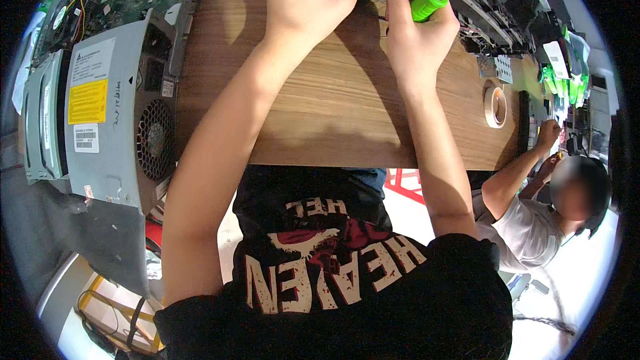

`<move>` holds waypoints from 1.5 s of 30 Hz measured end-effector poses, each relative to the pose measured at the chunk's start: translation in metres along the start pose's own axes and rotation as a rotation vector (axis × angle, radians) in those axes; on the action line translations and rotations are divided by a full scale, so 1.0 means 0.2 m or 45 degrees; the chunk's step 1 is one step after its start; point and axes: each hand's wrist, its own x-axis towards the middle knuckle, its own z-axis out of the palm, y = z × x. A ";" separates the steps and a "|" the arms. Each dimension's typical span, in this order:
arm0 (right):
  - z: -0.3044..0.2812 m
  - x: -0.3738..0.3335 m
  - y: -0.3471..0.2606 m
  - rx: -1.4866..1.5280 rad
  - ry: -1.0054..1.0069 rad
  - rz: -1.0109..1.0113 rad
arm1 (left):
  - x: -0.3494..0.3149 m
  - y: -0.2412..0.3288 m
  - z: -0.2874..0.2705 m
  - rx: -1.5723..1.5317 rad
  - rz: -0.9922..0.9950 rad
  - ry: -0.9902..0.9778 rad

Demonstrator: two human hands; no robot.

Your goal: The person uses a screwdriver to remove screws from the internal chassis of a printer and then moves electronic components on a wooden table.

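A screwdriver with a bright green handle (428, 4) lies in my right hand (423, 37), held between the curled fingers, its metal shaft slanting up to the right. The thumb and forefinger of that hand come together at the top edge, close to a tiny pale tip. Just to the left, my left hand (303, 0) bends round a dark part at the top edge, thumb stretched toward the right hand. Its other fingertips are cut off by the frame, so what it grips cannot be made out. An opened machine with metal frames and boards (493, 10) stands beside my right hand.
A grey metal power supply box (107, 147) with a fan grille stands at the left, near a green circuit board (110, 10). A roll of tape (495, 107) lies on the wooden table (320, 113) at right. Another person (527, 220) works at the far right.
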 end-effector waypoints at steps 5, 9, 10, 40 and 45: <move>0.04 0.00 0.03 0.088 0.110 -0.029 | 0.00 0.03 0.00 -0.052 -0.036 0.000; 0.09 -0.01 -0.04 0.049 0.175 -0.040 | -0.01 -0.05 0.02 -0.149 -0.014 0.037; 0.10 -0.01 -0.04 0.042 0.178 -0.041 | -0.01 -0.04 0.02 -0.157 -0.015 0.036; 0.30 -0.07 -0.11 0.879 0.489 0.707 | 0.02 0.06 -0.01 -0.225 -0.281 -0.075; 0.29 -0.08 -0.09 0.763 0.403 0.669 | 0.07 0.07 -0.05 -0.236 -0.391 -0.205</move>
